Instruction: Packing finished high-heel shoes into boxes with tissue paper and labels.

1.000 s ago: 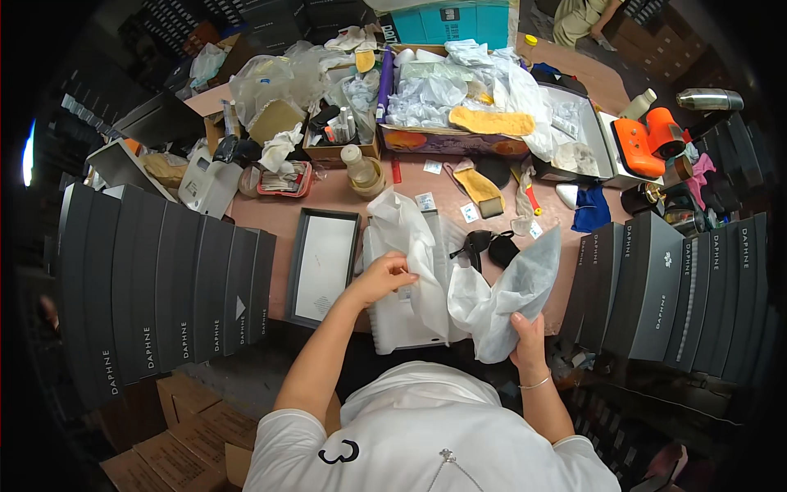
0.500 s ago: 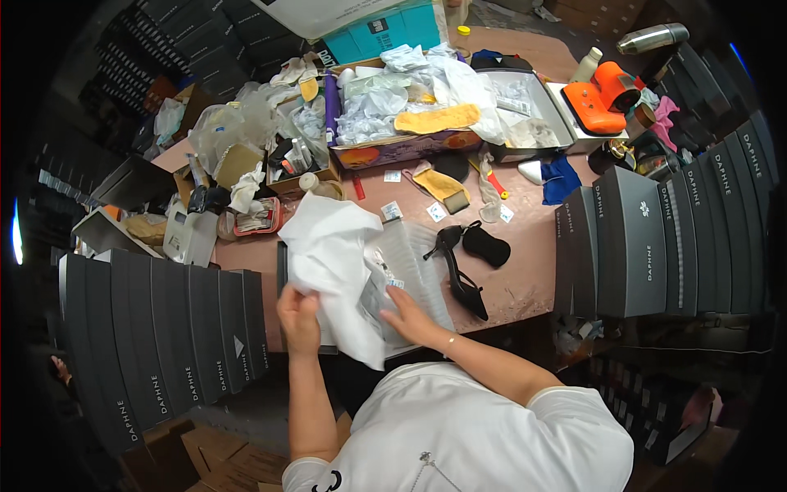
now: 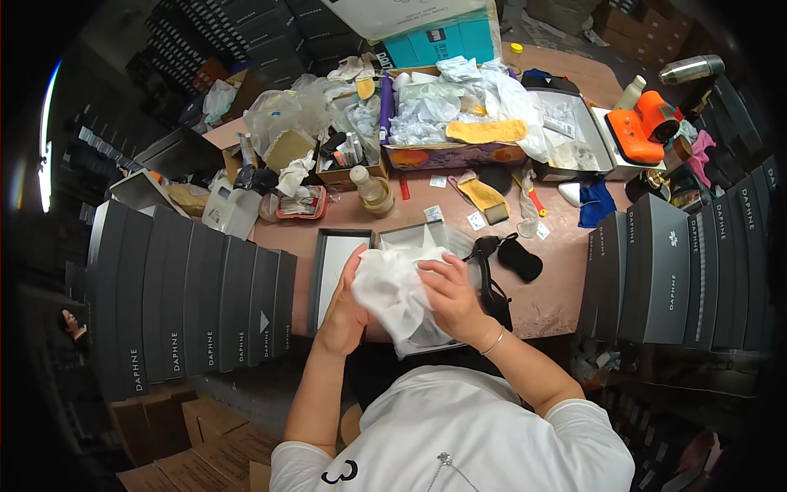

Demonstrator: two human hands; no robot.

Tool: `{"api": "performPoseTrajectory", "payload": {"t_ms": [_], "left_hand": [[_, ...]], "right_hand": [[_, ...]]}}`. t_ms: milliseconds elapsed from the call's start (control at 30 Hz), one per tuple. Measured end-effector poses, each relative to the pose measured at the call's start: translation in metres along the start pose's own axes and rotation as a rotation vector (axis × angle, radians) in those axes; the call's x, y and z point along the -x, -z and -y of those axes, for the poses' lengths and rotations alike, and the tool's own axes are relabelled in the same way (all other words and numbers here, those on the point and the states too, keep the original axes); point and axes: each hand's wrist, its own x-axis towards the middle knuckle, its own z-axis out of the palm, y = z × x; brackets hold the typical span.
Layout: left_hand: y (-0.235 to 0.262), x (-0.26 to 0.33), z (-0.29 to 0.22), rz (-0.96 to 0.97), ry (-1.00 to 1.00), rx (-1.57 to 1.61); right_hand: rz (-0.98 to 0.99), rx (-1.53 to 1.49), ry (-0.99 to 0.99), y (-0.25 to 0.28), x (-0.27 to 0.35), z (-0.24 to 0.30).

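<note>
Both my hands hold a bunched sheet of white tissue paper (image 3: 395,289) just above the near edge of the brown table (image 3: 566,287). My left hand (image 3: 344,305) presses it from the left side. My right hand (image 3: 453,297) clasps it from the right, fingers curled over the top. Under the paper lies an open dark shoe box (image 3: 393,239), mostly hidden. Its dark lid (image 3: 329,271) with a pale inside lies to the left. A black high-heeled shoe (image 3: 492,283) and a black pad (image 3: 520,261) lie just right of my right hand.
Rows of upright dark shoe boxes (image 3: 197,307) stand to the left, and more dark shoe boxes (image 3: 680,271) to the right. A carton of white wrapping and yellow cloths (image 3: 467,127) sits at the back. Bottles, plastic bags and an orange tool (image 3: 643,127) crowd the far table.
The tissue paper, spread wide a second ago, has been gathered into a compact bundle between both hands. My hands have drawn together over the box.
</note>
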Motion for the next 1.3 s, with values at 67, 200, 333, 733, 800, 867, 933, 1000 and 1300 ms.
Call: {"api": "performPoseTrajectory", "payload": {"t_ms": [67,200,333,733,800,867,933,1000,1300], "left_hand": [[0.019,-0.007,0.004,-0.043,-0.013,0.074],[0.029,0.002,0.046,-0.487,-0.357,-0.225],[0.019,0.007,0.103,-0.249,-0.144,-0.764],[-0.025,-0.003,0.088,0.099,-0.134,-0.402],[-0.048,-0.007,0.097,0.139,-0.070,-0.093],[-0.056,-0.007,0.095,0.164,-0.016,0.062],[-0.059,-0.001,0.083,0.174,0.034,0.062],[-0.054,0.007,0.080,0.179,0.020,-0.008],[-0.040,0.026,0.059,0.124,-0.035,-0.728]], "right_hand": [[0.092,0.149,0.149,-0.007,-0.004,-0.001],[0.136,0.100,-0.232,0.012,0.034,-0.011],[0.124,0.292,-0.826,0.026,0.160,-0.068],[-0.211,-0.889,-0.953,0.063,0.102,0.005],[-0.144,-0.982,-0.788,0.046,0.096,0.015],[-0.087,-1.114,-0.756,0.032,0.099,0.022],[-0.059,-1.058,-0.759,0.026,0.100,0.021],[-0.032,-1.012,-0.743,0.028,0.106,0.015],[-0.256,-0.800,-0.628,0.096,0.046,-0.022]]}}
